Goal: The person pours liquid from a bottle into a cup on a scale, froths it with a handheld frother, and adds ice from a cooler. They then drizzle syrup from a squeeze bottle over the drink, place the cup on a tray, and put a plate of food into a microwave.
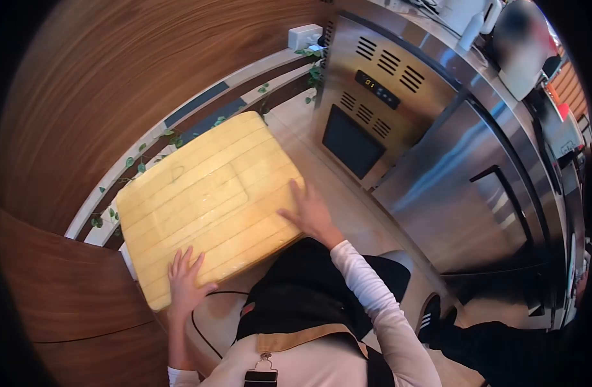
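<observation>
A large yellow box-like block (205, 200) with rounded corners lies in front of me, its top crossed by straight bands and a faint raised rectangle. It looks like a foam box wrapped in shiny yellow tape. My left hand (186, 284) rests on its near left part, fingers spread and lying on the top. At the right edge, my right hand (312, 209) touches the surface with its fingers apart. Neither hand is wrapped around anything. The block's underside and what it rests on are hidden.
A steel refrigerated counter (399, 90) with vents and a dark door handle (502, 187) stands on the right. Wood panelling (147, 58) and a ledge with green vines (131, 161) run along the left. A black cable (199, 329) hangs below. Another person's shoe (430, 316) is at lower right.
</observation>
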The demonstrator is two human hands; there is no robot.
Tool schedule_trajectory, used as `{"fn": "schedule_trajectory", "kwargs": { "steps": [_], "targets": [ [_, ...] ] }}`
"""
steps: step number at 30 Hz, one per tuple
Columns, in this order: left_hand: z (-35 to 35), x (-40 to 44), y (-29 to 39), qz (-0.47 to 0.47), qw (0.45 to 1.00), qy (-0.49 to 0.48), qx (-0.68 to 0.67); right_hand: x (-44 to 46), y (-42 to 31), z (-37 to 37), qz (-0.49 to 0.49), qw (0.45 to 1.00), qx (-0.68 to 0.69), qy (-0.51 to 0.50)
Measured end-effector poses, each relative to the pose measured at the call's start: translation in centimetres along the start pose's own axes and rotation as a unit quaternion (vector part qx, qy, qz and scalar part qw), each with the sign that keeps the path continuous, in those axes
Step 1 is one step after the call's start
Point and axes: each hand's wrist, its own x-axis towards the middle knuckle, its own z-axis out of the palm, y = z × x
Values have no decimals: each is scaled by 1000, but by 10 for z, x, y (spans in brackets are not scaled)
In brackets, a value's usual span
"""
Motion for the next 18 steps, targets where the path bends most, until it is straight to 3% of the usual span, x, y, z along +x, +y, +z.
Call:
{"fn": "schedule_trajectory", "kwargs": {
  "steps": [3,6,9,10,12,13,14,15,17,18],
  "targets": [
    [-10,-5,-96,-101,993,56,15,-1,-8,13,18,1000,-19,10],
    [-13,-4,-126,-106,989,104,26,-2,-8,9,40,998,-43,-7],
    [-40,14,-95,-188,970,-62,145,11,-36,-7,38,990,-135,31],
    [-49,33,-106,-154,983,30,96,26,-45,-10,30,981,-181,57],
    [-63,69,-130,-85,976,202,-15,73,-55,-15,-46,973,-129,187],
    [-60,84,-116,-95,970,223,16,92,-50,5,-47,984,-102,137],
    [-30,81,-126,-129,978,148,73,110,-35,29,-43,992,-82,87],
    [9,76,-138,-153,977,79,127,119,-22,44,-33,996,-29,84],
    [11,74,-129,-182,975,71,109,120,-12,63,-36,995,29,87],
    [14,75,-124,-130,958,183,180,120,-12,65,-47,994,32,93]
  ]
}}
